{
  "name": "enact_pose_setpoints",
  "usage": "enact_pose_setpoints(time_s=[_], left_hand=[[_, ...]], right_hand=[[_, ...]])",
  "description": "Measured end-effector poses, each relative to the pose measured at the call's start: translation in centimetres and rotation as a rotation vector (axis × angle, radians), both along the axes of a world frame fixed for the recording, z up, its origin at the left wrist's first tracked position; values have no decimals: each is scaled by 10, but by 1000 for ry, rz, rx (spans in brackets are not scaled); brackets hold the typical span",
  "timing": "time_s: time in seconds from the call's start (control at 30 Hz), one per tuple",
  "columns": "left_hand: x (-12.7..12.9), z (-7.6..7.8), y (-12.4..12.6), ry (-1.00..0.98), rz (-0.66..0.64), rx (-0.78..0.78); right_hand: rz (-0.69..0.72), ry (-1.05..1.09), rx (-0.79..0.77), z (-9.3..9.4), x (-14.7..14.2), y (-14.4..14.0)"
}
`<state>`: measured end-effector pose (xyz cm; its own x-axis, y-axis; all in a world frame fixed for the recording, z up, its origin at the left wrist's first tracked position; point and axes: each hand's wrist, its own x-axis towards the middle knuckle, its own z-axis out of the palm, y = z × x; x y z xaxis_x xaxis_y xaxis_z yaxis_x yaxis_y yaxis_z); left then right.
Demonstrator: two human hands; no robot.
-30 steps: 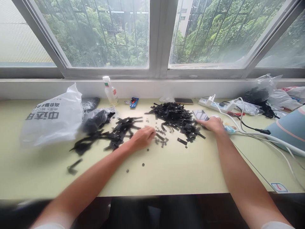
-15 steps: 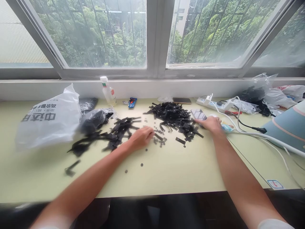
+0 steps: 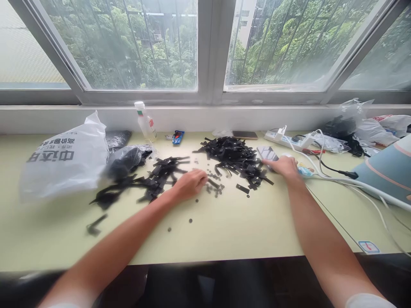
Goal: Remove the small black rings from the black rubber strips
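Observation:
My left hand (image 3: 192,183) rests on the table with its fingers curled closed. By its fingertips lie a short black strip (image 3: 213,184) and small dark round snaps (image 3: 215,176); what the fingers pinch, if anything, is hidden. Over at the right, my right hand (image 3: 285,166) has its thumb stretched out to the lower edge of a phone (image 3: 267,154). The other fingers lie apart from the thumb, partly hidden, over a whitish thing. A big pile of black strips (image 3: 227,152) sits between the hands, and a smaller pile (image 3: 160,175) lies left of my left hand.
A white plastic bag (image 3: 64,162) and a clear bottle (image 3: 146,122) stand at the left. A blue wrapper (image 3: 178,137) and a dark phone (image 3: 245,135) lie at the back. Toward the right are a power strip (image 3: 285,140), white cables and a blue-grey object (image 3: 390,171).
The view has shifted very slightly. Both hands and the things on the table stay where they were.

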<state>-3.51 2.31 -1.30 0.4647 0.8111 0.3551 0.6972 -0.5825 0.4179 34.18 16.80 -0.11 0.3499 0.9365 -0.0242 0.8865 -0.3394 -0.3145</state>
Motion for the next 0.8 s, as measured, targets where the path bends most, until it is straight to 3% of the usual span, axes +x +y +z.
enact_pose_setpoints(time_s=[0.8], left_hand=[[-1,-1,1,-4,3,-5]], right_hand=[[25,-78,15,0,-3,-1]])
